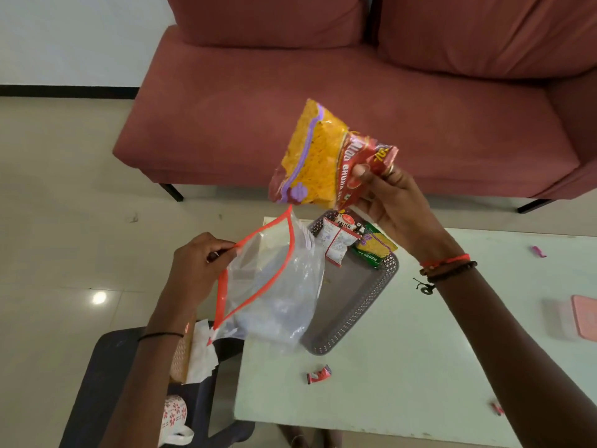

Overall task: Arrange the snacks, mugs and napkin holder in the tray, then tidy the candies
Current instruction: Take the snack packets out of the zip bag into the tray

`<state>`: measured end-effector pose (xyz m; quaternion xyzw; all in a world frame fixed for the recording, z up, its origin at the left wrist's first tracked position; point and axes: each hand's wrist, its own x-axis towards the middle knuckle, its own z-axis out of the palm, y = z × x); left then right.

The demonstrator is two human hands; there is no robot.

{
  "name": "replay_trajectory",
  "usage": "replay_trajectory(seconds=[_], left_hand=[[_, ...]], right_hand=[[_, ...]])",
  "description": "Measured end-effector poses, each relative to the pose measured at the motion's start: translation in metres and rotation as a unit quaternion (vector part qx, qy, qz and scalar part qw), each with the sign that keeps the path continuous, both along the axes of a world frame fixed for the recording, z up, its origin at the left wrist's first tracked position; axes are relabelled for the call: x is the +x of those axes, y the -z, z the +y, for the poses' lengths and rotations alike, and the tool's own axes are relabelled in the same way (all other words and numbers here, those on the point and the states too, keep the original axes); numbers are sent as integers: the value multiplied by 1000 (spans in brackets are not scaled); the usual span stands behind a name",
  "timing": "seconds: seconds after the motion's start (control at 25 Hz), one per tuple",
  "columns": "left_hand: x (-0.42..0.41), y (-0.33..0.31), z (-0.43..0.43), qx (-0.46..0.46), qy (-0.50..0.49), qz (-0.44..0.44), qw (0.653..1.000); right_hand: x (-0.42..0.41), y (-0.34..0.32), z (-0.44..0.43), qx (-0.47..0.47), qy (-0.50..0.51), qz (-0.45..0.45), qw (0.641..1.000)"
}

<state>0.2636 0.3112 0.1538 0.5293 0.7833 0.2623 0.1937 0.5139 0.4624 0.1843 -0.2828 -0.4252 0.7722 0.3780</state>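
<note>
**Snack packet held high over the tray, clear bag dangling**

The right hand pinches a red and yellow snack packet by its lower right end, thumb on the printed face, and holds it in the air above the far end of the grey tray. The left hand grips the red rim of a clear zip bag, whose mouth gapes open and whose body hangs across the tray's near left corner.

What might go wrong: the pinch is on one end only, so the heavier, filled part could swing or slip, landing on the table or the floor instead of the tray. The hanging bag may also drag over the two small packets already lying at the tray's far end (a white salted one and a green one) and knock them askew.

The packet's long axis runs diagonally, from the pinched end at lower right up toward the upper left, printed face toward the camera. Loose candies wait on the table.
</note>
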Motion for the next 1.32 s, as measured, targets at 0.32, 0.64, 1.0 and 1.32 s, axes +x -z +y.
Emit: replay_trajectory(seconds=[0.32, 0.64, 1.0, 1.32], left_hand=[[-1, -7, 0, 16, -15, -21, 1000], [-7, -2, 6, 14, -23, -94, 995], [-14, 1, 15, 18, -20, -175, 984], [-10, 7, 24, 15, -10, -157, 988]], right_hand=[[71, 119, 42, 59, 16, -514, 856], [61, 225, 37, 114, -199, -706, 670], [41, 246, 58, 227, -197, -754, 584], [39, 214, 51, 211, 2, -693, 689]])
